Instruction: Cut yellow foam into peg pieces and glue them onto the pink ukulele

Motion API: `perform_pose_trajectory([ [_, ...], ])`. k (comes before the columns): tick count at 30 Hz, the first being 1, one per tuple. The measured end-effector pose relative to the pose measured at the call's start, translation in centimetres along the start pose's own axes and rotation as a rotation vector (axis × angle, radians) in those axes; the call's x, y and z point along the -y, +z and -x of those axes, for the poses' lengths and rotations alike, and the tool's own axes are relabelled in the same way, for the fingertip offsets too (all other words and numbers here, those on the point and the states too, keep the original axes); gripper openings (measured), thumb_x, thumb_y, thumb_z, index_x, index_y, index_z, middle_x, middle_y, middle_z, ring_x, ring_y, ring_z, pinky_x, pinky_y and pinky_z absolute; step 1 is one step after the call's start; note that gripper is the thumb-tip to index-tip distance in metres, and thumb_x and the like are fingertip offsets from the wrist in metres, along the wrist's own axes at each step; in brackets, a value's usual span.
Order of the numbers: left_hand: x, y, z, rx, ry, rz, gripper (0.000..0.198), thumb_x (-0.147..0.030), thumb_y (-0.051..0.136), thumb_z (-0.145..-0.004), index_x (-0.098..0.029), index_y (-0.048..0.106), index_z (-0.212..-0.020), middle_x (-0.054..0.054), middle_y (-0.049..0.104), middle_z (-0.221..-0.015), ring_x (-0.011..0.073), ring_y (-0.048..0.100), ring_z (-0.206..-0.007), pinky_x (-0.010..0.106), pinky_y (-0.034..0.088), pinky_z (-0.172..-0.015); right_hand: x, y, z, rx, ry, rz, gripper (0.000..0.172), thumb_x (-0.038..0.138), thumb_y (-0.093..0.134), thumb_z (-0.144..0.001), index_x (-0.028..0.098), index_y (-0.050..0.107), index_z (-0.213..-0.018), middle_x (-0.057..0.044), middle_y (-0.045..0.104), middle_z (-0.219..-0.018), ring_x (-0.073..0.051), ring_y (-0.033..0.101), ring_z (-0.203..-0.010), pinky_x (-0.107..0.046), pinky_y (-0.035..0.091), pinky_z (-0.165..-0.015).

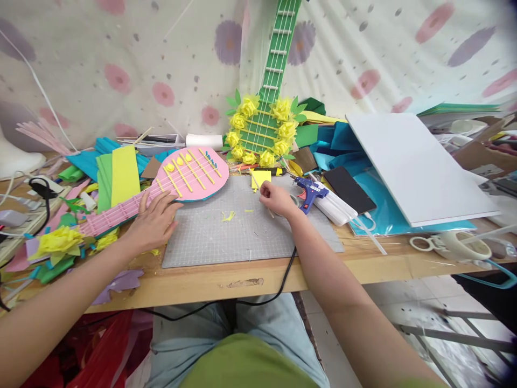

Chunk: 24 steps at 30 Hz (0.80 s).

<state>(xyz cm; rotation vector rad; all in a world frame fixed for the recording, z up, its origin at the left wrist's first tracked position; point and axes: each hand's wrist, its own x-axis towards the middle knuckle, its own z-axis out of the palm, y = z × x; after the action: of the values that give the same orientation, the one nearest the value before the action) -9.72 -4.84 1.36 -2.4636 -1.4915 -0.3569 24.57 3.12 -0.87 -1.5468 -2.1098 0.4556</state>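
Observation:
My left hand [155,218] lies with fingers spread on a pink toy guitar [194,186], where its neck meets its body. Yellow strips, small yellow rounds and blue bits sit on the pink surface. Over the grey cutting mat [214,242], my right hand [278,198] is closed in a pinch round what looks like a thin pale stick, mostly hidden by the fingers. A yellow paper square [261,178] lies just beyond those fingertips. Right of this hand is a blue glue gun [310,193]. Yellow scraps [228,216] lie on the mat.
A green guitar [262,126] ringed with yellow paper flowers leans upright against the curtain. Coloured paper strips [125,172] crowd the left. White board [420,167], a black slab [349,189] and scissors [424,243] are at right. A black cable [288,269] hangs over the table edge.

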Motion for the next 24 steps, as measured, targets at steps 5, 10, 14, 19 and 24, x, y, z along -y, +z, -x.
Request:
perform_pose_trajectory([
  [5,-8.0,1.5,-7.4,0.02,0.119,0.173,0.035,-0.023,0.034,-0.082,-0.017,0.054,-0.11,0.01,0.053,-0.12,0.0234,0.035,-0.124,0.046,0.018,-0.107,0.1,-0.4,-0.1,-0.156,0.116,-0.018,0.015,0.022,0.045,-0.067,0.019,0.049,-0.081,0.001,0.055,-0.068,-0.012,0.047,-0.06,-0.022,0.028,-0.055],
  [10,-15.6,6.3,-13.4,0.173,0.045,0.276,0.044,-0.023,0.031,-0.086,-0.003,0.043,-0.123,0.021,0.038,-0.135,0.0246,0.027,-0.13,0.042,0.022,-0.106,0.1,-0.5,-0.1,-0.212,0.126,-0.008,0.016,0.024,0.044,-0.069,0.019,0.049,-0.083,0.0,0.055,-0.068,-0.013,0.047,-0.06,-0.022,0.028,-0.055],
  [14,-16.3,8.4,-14.5,0.273,0.087,0.36,0.056,-0.037,0.031,-0.087,-0.007,0.029,-0.134,0.018,0.027,-0.142,0.0239,0.021,-0.133,0.041,0.02,-0.107,0.2,-0.4,0.0,-0.195,0.111,0.017,0.016,0.027,0.043,-0.072,0.02,0.049,-0.086,0.0,0.056,-0.07,-0.012,0.048,-0.061,-0.022,0.027,-0.054],
  [19,-13.8,8.2,-12.2,0.256,0.152,0.36,0.057,-0.04,0.025,-0.088,-0.009,0.029,-0.135,0.016,0.027,-0.142,0.0198,0.022,-0.133,0.039,0.018,-0.108,0.2,0.2,-0.1,-0.07,0.077,0.104,0.014,0.024,0.046,-0.072,0.02,0.05,-0.085,0.001,0.06,-0.072,-0.013,0.05,-0.063,-0.023,0.025,-0.053],
  [24,-9.9,6.9,-7.0,0.257,0.2,0.312,0.055,-0.039,0.022,-0.089,-0.012,0.029,-0.136,0.011,0.025,-0.143,0.0163,0.018,-0.134,0.036,0.016,-0.109,0.0,0.7,-0.2,0.054,0.102,0.175,0.011,0.023,0.048,-0.071,0.021,0.052,-0.082,0.0,0.062,-0.076,-0.014,0.053,-0.068,-0.023,0.023,-0.052],
])
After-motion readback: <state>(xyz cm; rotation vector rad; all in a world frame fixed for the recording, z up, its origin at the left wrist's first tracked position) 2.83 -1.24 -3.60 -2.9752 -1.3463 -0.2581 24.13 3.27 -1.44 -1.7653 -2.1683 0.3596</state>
